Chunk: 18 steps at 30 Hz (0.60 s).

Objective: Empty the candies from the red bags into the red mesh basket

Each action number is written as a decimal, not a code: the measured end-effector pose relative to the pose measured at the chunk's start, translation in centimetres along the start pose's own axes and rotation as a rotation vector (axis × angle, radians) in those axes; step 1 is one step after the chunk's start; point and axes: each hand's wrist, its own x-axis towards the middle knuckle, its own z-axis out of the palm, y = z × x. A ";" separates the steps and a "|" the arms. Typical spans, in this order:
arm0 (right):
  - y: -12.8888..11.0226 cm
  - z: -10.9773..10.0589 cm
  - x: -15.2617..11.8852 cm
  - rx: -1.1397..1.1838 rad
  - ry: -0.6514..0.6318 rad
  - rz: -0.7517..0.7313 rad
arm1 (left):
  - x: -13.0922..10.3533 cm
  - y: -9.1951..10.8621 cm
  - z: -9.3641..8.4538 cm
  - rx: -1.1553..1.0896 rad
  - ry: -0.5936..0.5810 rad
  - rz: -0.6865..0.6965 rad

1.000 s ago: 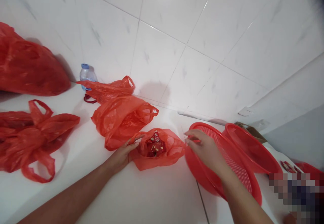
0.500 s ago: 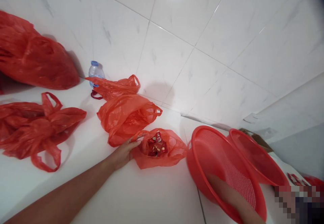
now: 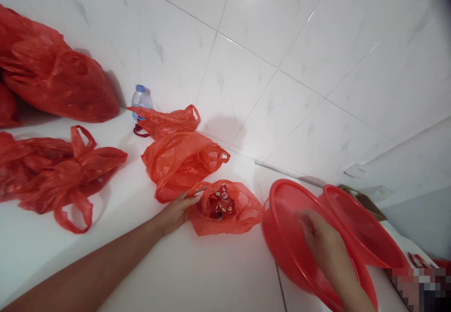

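Note:
My left hand (image 3: 179,212) grips the left edge of an open red plastic bag (image 3: 246,208), thumb and fingers pinching its rim. Inside the bag lie shiny red packets (image 3: 222,205) with gold and white print. Over the near red basket (image 3: 289,246), which is tilted and has mesh sides, hangs my right hand (image 3: 317,237). Its fingers are curled together, and whatever they hold, if anything, is too blurred to make out. Another open red bag (image 3: 183,164) touches the back left of the first one.
A second red basket (image 3: 369,227) stands behind the near one. Knotted red bags (image 3: 66,175) and a large full bag (image 3: 63,81) are on the left. A water bottle (image 3: 141,99) stands by the tiled wall (image 3: 246,67).
My right hand has risen from inside the near basket to above it, fingers now visible. My left hand keeps its hold on the bag. The view has shifted slightly.

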 end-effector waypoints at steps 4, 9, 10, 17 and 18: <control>-5.2 1.3 -0.3 0.143 0.039 -0.199 | 0.0 0.1 0.1 0.030 0.000 -0.003; -9.3 6.1 0.6 0.277 -0.062 -0.345 | -0.3 0.4 0.7 0.038 -0.074 0.032; -9.6 6.9 0.8 0.282 -0.100 -0.346 | -0.4 0.5 0.8 0.037 -0.077 0.040; -7.7 9.9 0.4 -0.045 -0.270 -0.318 | -0.2 0.3 0.5 0.032 -0.047 0.018; -7.2 10.1 0.1 -0.120 -0.289 -0.300 | -0.2 0.3 0.4 0.027 -0.041 0.006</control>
